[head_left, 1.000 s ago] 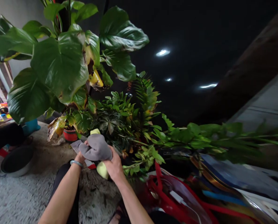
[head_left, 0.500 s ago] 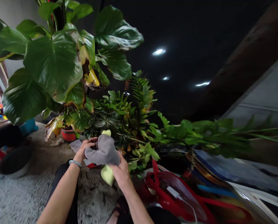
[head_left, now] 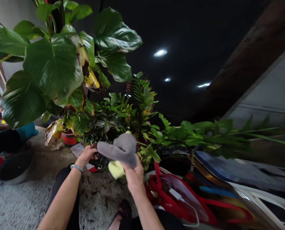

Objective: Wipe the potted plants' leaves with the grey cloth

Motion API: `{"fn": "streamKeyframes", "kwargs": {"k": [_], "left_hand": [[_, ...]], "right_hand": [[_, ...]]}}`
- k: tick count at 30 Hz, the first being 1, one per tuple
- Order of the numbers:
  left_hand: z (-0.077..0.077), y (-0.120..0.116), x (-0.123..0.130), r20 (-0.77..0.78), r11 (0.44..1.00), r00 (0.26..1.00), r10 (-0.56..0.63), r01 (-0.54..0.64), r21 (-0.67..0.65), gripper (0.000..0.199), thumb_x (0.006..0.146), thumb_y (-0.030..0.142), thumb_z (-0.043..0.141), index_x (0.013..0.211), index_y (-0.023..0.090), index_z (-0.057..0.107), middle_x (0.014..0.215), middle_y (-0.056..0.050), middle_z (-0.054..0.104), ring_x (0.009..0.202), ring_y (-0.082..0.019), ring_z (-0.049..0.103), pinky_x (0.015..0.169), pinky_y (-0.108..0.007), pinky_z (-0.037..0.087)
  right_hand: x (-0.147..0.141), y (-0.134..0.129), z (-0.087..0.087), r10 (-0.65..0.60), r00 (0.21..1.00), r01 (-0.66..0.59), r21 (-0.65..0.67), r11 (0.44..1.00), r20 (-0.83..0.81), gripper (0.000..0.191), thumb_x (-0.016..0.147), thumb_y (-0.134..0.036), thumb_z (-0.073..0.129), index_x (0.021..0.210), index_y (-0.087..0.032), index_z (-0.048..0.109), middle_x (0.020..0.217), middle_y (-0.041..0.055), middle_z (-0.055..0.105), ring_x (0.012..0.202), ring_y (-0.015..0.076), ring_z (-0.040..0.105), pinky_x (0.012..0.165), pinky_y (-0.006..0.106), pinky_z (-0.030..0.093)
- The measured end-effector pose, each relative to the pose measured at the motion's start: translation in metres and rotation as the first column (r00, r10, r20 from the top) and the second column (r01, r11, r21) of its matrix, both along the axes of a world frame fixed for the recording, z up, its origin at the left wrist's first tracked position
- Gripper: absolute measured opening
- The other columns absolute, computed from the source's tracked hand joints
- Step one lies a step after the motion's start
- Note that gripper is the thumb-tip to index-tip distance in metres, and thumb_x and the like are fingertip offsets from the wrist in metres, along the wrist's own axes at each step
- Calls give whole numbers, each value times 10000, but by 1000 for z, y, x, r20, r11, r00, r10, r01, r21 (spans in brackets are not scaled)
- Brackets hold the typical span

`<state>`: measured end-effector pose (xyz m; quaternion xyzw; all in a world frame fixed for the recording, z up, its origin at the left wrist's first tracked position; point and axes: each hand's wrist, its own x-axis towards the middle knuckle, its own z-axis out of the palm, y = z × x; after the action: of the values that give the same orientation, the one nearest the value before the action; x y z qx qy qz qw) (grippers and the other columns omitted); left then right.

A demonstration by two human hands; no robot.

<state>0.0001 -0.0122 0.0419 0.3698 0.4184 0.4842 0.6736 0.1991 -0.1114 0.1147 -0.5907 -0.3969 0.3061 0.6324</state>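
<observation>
My right hand grips a soft grey cloth that bulges up over the fingers. A yellow-green cloth hangs below it, with a bit of the same colour showing on top. My left hand, with a pale bangle at the wrist, has its fingers bent together at the edge of the dark-leaved plant. What lies between those fingers is hidden among the leaves. The grey cloth's left end is just right of the left fingertips.
A large-leaved plant rises at the left, near a red pot. A dark basin stands beside a blue-gloved hand of another person. At the right are a red bag with a white cable and stacked flat items.
My right hand has moved right with the cloths, away from my left hand. The left hand stays almost in place at the plant. The view has shifted slightly.
</observation>
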Motion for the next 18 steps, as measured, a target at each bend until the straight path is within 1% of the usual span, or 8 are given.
{"fn": "streamKeyframes", "kwargs": {"k": [3, 5, 6, 8, 10, 12, 14, 18], "left_hand": [[-1, 1, -1, 20, 1000, 1000, -18, 18, -11, 467, 646, 229, 804, 1094, 125, 724, 597, 50, 578, 497, -105, 512, 472, -224, 407], [-2, 2, -5, 15, 1000, 1000, 20, -19, -20, 488, 638, 228, 804, 1105, 118, 717, 562, 71, 539, 465, -95, 480, 446, -218, 376], [-2, 3, -6, 10, 999, 999, 41, -41, -22, 492, 633, 229, 804, 1103, 113, 715, 557, 76, 531, 458, -91, 471, 439, -216, 367], [-2, 5, -8, 14, 998, 998, 66, -66, -21, 518, 623, 232, 808, 1116, 104, 709, 567, 76, 535, 461, -87, 475, 439, -213, 363], [-3, 5, -8, 24, 998, 998, 60, -59, -23, 571, 623, 237, 811, 1165, 104, 691, 584, 73, 543, 470, -90, 491, 445, -213, 366], [-4, 3, -5, 15, 999, 999, 42, -42, -27, 616, 637, 240, 809, 1222, 112, 664, 607, 67, 553, 489, -100, 525, 455, -214, 374], [-5, 2, -2, -19, 999, 1000, 20, -20, -32, 611, 664, 245, 800, 1244, 125, 650, 639, 57, 574, 498, -101, 539, 461, -214, 380], [-6, 1, -1, -65, 999, 998, -10, 7, -52, 517, 685, 274, 792, 1167, 122, 682, 659, 41, 601, 466, -95, 508, 452, -223, 382]], "right_hand": [[-11, -23, -25, 187, 981, -192, -155, 969, -42, 296, 535, -298, 721, 827, -250, 717, 739, 31, 761, 716, 302, 688, 689, 403, 561], [-9, -31, -26, 191, 977, -204, -163, 965, -89, 285, 524, -273, 673, 804, -251, 723, 717, 35, 760, 681, 298, 679, 648, 394, 553], [-5, -30, -22, 152, 983, -166, -139, 976, -102, 324, 523, -271, 662, 839, -241, 727, 733, 39, 763, 683, 289, 677, 650, 386, 551], [7, -20, -6, 11, 996, -15, -38, 999, -87, 427, 535, -286, 670, 953, -210, 720, 803, 44, 768, 729, 265, 678, 705, 369, 548], [21, -4, 10, -143, 989, 146, 86, 986, -38, 506, 558, -320, 713, 1048, -189, 697, 880, 43, 760, 797, 239, 668, 779, 356, 533], [28, 9, 15, -226, 974, 223, 156, 962, 7, 543, 557, -366, 763, 1064, -187, 686, 910, 45, 747, 829, 228, 651, 805, 351, 517], [27, 14, 7, -213, 976, 207, 132, 969, 34, 563, 534, -398, 792, 1046, -187, 687, 895, 51, 747, 825, 238, 648, 788, 356, 514], [11, -4, -32, -5, 1000, 2, -102, 995, -29, 493, 505, -358, 773, 961, -182, 712, 768, 40, 755, 727, 263, 661, 701, 365, 525]]}}
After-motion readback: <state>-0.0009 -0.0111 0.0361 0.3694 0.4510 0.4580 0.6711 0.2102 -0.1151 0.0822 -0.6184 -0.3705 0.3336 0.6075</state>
